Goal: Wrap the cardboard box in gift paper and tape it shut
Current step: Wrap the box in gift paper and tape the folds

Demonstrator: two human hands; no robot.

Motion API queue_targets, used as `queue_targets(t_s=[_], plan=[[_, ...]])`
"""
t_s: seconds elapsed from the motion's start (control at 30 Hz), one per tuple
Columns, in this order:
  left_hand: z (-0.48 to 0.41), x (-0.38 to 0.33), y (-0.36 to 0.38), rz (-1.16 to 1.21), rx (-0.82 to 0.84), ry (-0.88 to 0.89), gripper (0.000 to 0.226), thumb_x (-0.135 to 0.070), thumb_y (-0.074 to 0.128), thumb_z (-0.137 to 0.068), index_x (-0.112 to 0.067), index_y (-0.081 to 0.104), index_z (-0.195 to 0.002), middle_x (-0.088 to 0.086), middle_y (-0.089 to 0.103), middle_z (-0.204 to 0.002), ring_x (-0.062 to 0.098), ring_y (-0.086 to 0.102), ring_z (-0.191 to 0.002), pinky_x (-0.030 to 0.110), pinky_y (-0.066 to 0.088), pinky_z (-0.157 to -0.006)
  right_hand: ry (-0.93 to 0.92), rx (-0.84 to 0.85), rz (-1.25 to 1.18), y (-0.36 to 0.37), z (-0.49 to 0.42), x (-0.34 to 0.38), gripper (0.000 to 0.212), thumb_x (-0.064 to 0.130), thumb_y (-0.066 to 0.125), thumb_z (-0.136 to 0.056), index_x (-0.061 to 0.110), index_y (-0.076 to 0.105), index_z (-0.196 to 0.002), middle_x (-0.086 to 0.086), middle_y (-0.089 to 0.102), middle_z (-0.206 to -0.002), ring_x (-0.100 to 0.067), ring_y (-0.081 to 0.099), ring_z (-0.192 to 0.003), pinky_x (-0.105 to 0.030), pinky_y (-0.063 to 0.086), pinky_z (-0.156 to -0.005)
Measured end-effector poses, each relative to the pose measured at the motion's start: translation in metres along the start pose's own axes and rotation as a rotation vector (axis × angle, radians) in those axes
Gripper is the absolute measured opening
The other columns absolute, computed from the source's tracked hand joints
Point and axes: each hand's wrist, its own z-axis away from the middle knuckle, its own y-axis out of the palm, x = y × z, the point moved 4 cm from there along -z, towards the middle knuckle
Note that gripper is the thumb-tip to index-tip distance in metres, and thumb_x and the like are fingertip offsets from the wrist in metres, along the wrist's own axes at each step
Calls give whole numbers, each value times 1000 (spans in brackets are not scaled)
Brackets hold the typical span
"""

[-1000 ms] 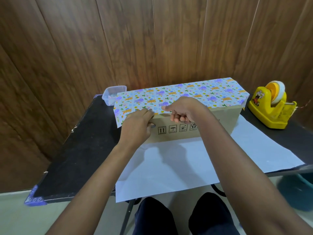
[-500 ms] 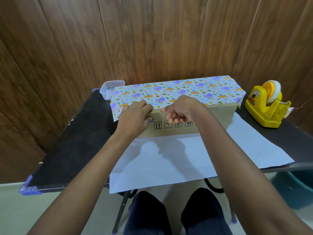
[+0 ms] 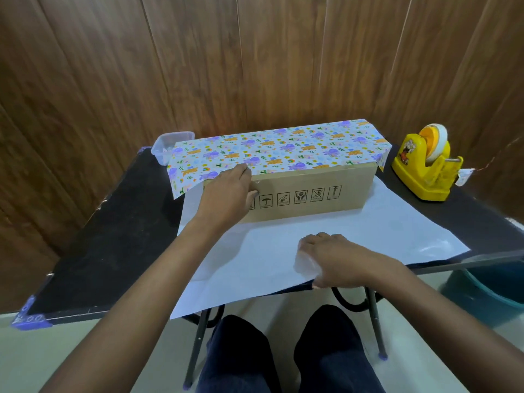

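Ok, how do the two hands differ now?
The left hand rests on the box, at its near top edge, pressing the printed gift paper down; the right hand sits lower, at the table front, fingers curled round that paper's white near edge. Both touch the same sheet.

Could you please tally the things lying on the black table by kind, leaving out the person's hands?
cardboard box: 1
gift paper sheet: 1
yellow tape dispenser: 1
clear plastic container: 1
Total: 4
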Motion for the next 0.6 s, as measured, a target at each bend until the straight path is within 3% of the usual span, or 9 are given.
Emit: queue_targets(t_s=[0.07, 0.2, 0.33, 0.43, 0.47, 0.53, 0.6], plan=[[-2, 0, -7, 31, 29, 25, 45, -42, 42, -97, -15, 46, -133, -1, 44, -140, 20, 48, -121, 34, 44, -79, 25, -95, 34, -15, 2, -4, 20, 18, 47, -91, 12, 57, -107, -7, 58, -116, -26, 53, -108, -32, 42, -79], [-10, 1, -23, 168, 210, 40, 50, -52, 29, -97, -21, 57, -123, -9, 48, -136, 17, 47, -122, 33, 41, -91, 25, -328, 84, -65, 8, -10, 13, 19, 43, -96, 17, 56, -94, -10, 62, -103, -29, 56, -98, -27, 30, -65], [-19, 9, -36, 364, 412, -28, 81, -80, 16, -79, -25, 64, -114, -11, 55, -127, 16, 48, -118, 32, 33, -101, 75, -508, 17, -110, 0, -22, 25, 25, 44, -98, 23, 44, -73, -1, 47, -81, -26, 50, -85, -29, 29, -62], [-26, 17, -42, 457, 579, -17, 92, -92, 35, -61, -23, 64, -113, -12, 60, -119, 11, 53, -111, 30, 34, -103, 74, -533, -48, -129, -19, -33, 35, 26, 47, -97, 23, 40, -62, 4, 43, -67, -22, 46, -76, -30, 30, -61], [-28, 19, -44, 461, 611, 19, 88, -90, 46, -58, -17, 66, -102, -8, 64, -104, 12, 58, -96, 29, 39, -96, 58, -514, -74, -134, -25, -35, 37, 26, 49, -96, 25, 41, -60, 6, 42, -65, -21, 46, -75, -29, 31, -59], [-34, 24, -45, 467, 614, 58, 56, -64, 64, -72, -9, 55, -74, -1, 52, -70, 13, 47, -66, 28, 37, -72, 16, -473, -163, -144, -40, -42, 28, 26, 54, -94, 19, 55, -67, 4, 48, -66, -19, 48, -70, -28, 34, -59], [-43, 30, -46, 497, 580, 58, 37, -32, 65, -87, -13, 47, -60, -3, 40, -59, 12, 35, -58, 29, 31, -64, -21, -432, -274, -150, -51, -50, 21, 25, 60, -91, 12, 60, -73, 3, 49, -65, -14, 46, -62, -27, 34, -58]])
